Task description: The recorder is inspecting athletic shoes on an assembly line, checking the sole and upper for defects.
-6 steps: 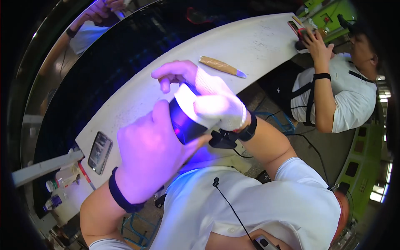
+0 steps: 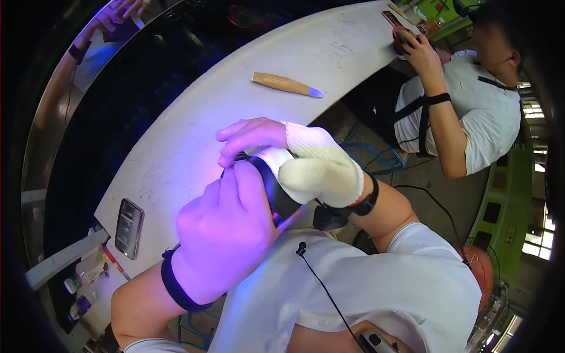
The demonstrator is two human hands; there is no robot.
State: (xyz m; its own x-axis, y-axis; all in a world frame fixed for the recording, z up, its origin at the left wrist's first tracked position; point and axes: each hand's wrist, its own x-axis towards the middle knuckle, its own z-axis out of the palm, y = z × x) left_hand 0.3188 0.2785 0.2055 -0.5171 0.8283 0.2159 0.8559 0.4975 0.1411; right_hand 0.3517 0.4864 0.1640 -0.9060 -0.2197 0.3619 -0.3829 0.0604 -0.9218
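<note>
Both hands are wrapped round a curved black-and-white piece (image 2: 276, 182), held above the near side of the white table. Its black side faces left and down, and a white part shows on top; its full shape is hidden by the hands. My left hand (image 2: 226, 226), lit purple, is closed over its left side with the knuckles up. My right hand (image 2: 315, 162), in a white fingerless knit glove, grips it from above and the right, fingers curling over the far side. A short tool (image 2: 285, 84) with a brown wrapped handle and a pale tip lies on the table beyond.
The white table (image 2: 194, 100) curves away to the far right. A phone (image 2: 129, 228) lies at its left, by a grey metal bar (image 2: 67, 259). Small bottles (image 2: 79, 306) stand lower left. At the right a co-worker (image 2: 459, 112) holds a dark-and-red item. A black cable (image 2: 432, 203) hangs near my right arm.
My left fingers have shifted up over the black side of the piece, covering more of it. The piece and my right hand sit slightly lower and further right in view.
</note>
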